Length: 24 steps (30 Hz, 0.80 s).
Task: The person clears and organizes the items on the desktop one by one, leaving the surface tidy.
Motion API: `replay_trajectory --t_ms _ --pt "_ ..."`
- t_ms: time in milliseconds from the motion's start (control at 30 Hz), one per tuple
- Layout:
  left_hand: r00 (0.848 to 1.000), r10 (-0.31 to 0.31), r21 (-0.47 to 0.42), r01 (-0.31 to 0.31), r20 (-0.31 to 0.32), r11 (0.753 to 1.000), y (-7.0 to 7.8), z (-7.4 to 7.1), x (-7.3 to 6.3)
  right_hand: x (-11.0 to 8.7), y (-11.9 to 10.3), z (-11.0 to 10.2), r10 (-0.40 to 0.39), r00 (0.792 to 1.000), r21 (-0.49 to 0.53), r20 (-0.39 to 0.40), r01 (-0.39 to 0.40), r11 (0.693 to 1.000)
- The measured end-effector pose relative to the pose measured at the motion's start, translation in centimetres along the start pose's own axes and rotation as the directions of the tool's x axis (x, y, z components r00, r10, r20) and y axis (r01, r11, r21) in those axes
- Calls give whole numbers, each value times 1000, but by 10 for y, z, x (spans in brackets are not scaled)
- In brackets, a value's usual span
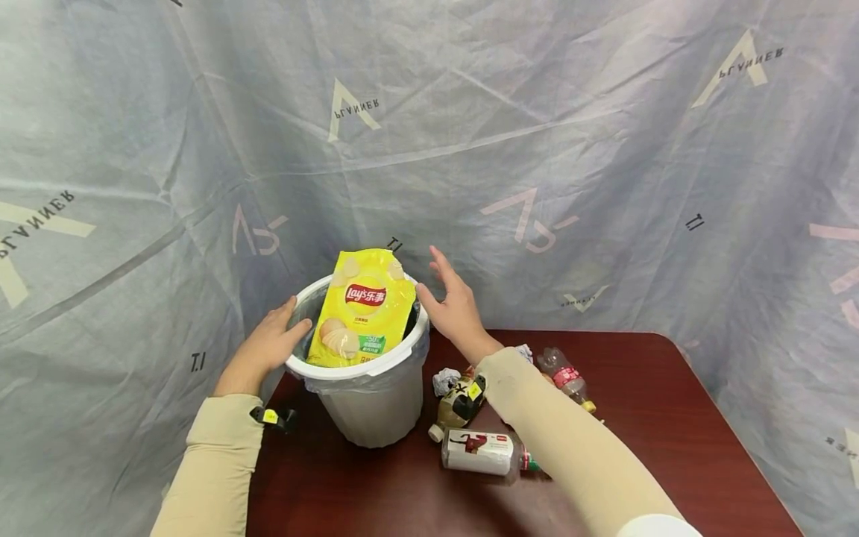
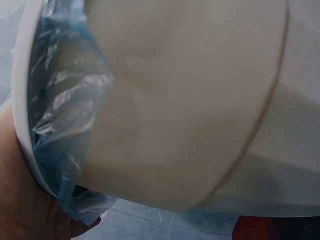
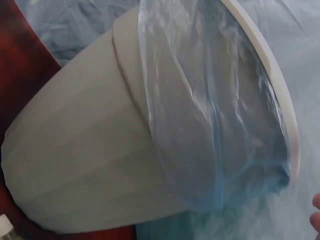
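A grey trash can point(image 1: 379, 414) with a white rim point(image 1: 392, 362) and a clear plastic liner point(image 2: 75, 120) stands on the table. A yellow Lay's chip bag point(image 1: 367, 317) lies tilted in its mouth, its upper end sticking out past the far rim. My left hand point(image 1: 265, 347) holds the can's left rim, thumb over the edge and fingers outside. My right hand point(image 1: 456, 306) hovers beside the right rim with fingers spread and nothing in it. In the right wrist view, only its fingertips point(image 3: 316, 212) show, apart from the rim.
Right of the can, a dark red table point(image 1: 644, 418) bears crumpled paper point(image 1: 446, 381), a brownish drink bottle point(image 1: 451, 409), a white-labelled bottle point(image 1: 479, 451) lying down, and a red-labelled bottle point(image 1: 564, 373). My right forearm covers some of them. Grey cloth point(image 1: 429, 149) hangs behind.
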<state>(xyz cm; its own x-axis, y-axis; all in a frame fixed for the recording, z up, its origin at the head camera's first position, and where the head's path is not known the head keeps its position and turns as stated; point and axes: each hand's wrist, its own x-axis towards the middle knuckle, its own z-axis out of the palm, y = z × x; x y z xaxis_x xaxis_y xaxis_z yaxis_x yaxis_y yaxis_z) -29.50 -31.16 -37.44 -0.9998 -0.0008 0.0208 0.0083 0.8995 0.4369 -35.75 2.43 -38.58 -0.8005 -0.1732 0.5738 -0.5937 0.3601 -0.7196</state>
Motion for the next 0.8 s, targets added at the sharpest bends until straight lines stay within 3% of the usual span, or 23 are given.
replay_trajectory --t_ms 433,800 --pt "1000 -8 -2 8 21 1000 2 -1 0 0 45 -44 -21 995 -5 -95 21 1000" --pt "1000 -8 4 7 22 1000 -1 -1 1 -15 83 -81 9 995 -62 -104 -16 998"
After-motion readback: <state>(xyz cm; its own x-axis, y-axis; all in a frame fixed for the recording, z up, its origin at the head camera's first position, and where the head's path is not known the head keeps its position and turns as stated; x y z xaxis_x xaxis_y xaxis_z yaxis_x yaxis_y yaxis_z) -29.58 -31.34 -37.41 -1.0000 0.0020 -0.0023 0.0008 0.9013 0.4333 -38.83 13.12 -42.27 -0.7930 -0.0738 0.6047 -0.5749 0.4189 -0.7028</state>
